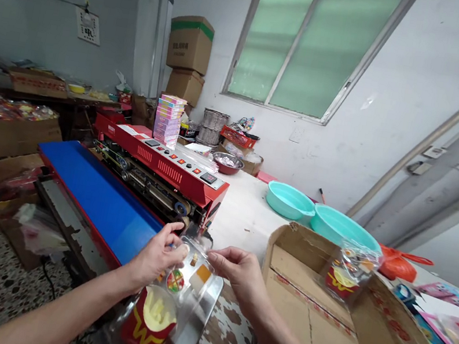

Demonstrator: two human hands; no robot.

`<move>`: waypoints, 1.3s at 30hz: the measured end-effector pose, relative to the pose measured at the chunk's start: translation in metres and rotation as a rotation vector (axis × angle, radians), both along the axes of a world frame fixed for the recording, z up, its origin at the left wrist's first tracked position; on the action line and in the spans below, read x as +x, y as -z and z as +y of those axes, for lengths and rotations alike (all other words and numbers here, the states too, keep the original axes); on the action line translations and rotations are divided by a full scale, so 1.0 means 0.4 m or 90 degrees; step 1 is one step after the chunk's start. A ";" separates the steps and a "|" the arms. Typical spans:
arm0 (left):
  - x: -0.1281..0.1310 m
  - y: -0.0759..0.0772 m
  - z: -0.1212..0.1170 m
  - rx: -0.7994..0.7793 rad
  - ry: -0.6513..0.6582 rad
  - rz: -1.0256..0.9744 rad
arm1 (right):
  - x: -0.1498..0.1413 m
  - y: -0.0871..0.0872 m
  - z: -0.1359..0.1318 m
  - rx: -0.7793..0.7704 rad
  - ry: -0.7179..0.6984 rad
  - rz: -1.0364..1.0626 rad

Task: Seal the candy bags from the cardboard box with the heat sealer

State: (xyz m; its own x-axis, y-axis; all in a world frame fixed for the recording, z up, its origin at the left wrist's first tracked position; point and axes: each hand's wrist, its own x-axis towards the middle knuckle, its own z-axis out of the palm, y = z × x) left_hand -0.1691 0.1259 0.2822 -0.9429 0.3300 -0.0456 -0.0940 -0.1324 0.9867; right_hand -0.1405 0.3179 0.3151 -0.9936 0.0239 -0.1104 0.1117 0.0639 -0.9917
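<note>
Left hand (158, 257) and right hand (241, 274) pinched on clear toy bag (171, 309) top corners, likely light, floppy, slick; best gripped at top edge.

Little can be read for certain. The red fries-box toy (148, 323) inside the clear plastic packet, just below the left hand (156, 258), bears a yellow mark shaped like a "W". The white paper sign (88, 26) on the grey wall far up and left of that hand, and the stacked brown cardboard cartons (190, 43) well above it, carry print too small to make out.
</note>
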 end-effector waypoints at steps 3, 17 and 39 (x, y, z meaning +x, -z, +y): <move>-0.025 -0.012 -0.017 0.055 0.057 -0.107 | -0.011 -0.001 -0.008 -0.012 -0.019 -0.017; -0.113 0.019 0.038 0.080 -0.138 -0.189 | -0.066 0.066 -0.012 -0.011 0.031 -0.024; -0.226 0.057 -0.086 -0.005 -0.201 -0.245 | -0.267 0.169 -0.059 -0.124 0.167 -0.046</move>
